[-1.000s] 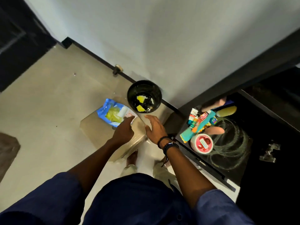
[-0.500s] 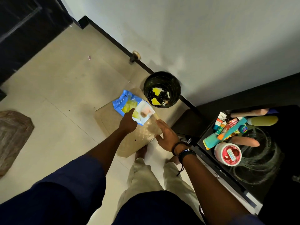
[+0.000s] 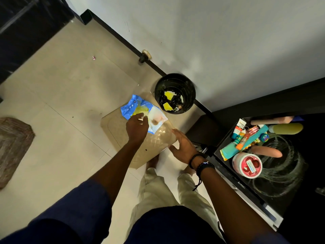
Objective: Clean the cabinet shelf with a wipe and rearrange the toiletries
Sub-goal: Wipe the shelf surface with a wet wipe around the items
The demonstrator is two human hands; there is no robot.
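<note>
While the person stands over a beige plastic stool (image 3: 117,131), a blue pack of wipes (image 3: 130,108) lies on its top. The left hand (image 3: 137,127) rests on this pack with bent fingers; whether they pinch a wipe cannot be told. A black waste bin (image 3: 191,87) stands just beside the stool. The right hand (image 3: 182,147) hovers with spread fingers at the stool's edge, apart from the left. On the dark cabinet shelf (image 3: 281,191) the toiletries lie together: a teal tube (image 3: 246,145), a red-lidded jar (image 3: 247,164), a yellow bottle (image 3: 286,128).

Navy sleeves (image 3: 84,205), beige trousers (image 3: 158,191), black wristbands (image 3: 202,165)
</note>
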